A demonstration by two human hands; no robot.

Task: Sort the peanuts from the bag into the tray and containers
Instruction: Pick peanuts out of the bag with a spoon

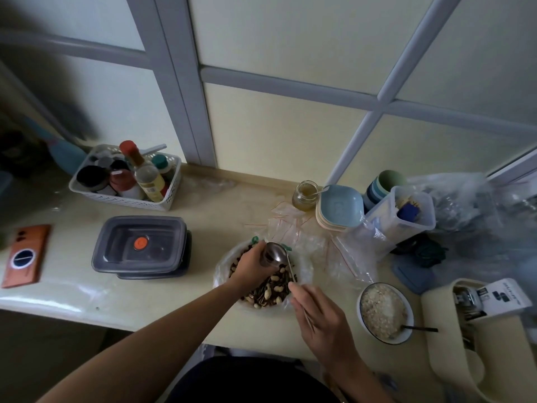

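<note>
A clear plastic bag (pixel 225 264) lies open on the counter, full of peanuts in the shell mixed with dark seeds (pixel 268 295). My left hand (pixel 251 264) is over the bag, its fingers curled round a small dark cup-like object (pixel 266 257) that is partly hidden. My right hand (pixel 318 314) pinches the thin handle of a metal spoon (pixel 277 253), whose bowl hangs above the far side of the bag, right next to my left hand. A grey lidded container (pixel 139 247) with an orange valve sits to the left.
A white basket of bottles (pixel 122 197) stands at the back left and an orange phone (pixel 26 255) lies at the far left. On the right are stacked small dishes (pixel 340 209), a jar (pixel 305 196), a clear tub (pixel 402 215), empty zip bags (pixel 343 251) and a bowl of oats (pixel 383 312).
</note>
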